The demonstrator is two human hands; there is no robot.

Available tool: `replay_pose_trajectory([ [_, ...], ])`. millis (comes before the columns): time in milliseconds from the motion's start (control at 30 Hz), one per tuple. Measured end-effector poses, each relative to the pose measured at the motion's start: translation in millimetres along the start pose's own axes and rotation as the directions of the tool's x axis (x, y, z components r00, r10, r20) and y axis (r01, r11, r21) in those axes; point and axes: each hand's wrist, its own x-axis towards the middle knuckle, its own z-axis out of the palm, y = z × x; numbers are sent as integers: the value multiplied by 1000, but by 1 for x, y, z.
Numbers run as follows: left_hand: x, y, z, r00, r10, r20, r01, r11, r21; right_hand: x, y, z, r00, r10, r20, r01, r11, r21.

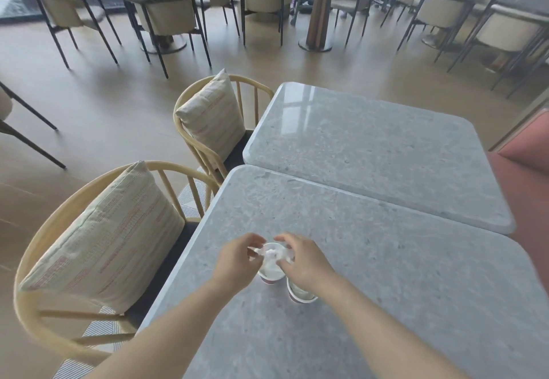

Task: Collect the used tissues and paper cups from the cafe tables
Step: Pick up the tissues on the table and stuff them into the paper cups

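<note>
Pinching tissue [271,255] from both sides: left hand [237,260], right hand [304,261], fingers curled, above paper cup [271,273]. Second cup [300,293] just beside it, on grey counter [401,289].

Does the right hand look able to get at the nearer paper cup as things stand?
Probably yes: the right hand sits just above the nearer paper cup with nothing between them, though its fingers pinch tissue over the other paper cup and must let go first.
</note>
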Motion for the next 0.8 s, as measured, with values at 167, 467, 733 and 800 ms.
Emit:
replay_pose_trajectory([
  [167, -4, -9, 1, 989, 97, 110, -110, 987, 120, -9, 4, 1, 1000, 5, -31, -4, 1000, 20],
  [467, -7, -14, 11, 886, 317, 337, -452, 749, 484, -28, 21, 2, 998, 49, -46, -51, 998, -27],
  [733, -4, -17, 19, 856, 217, 470, -500, 580, 643, -41, 39, -4, 996, 57, -68, -62, 995, -72],
  [800, -4, -16, 19, 852, 156, 499, -486, 587, 647, -43, 40, -3, 996, 55, -69, -59, 996, -68],
])
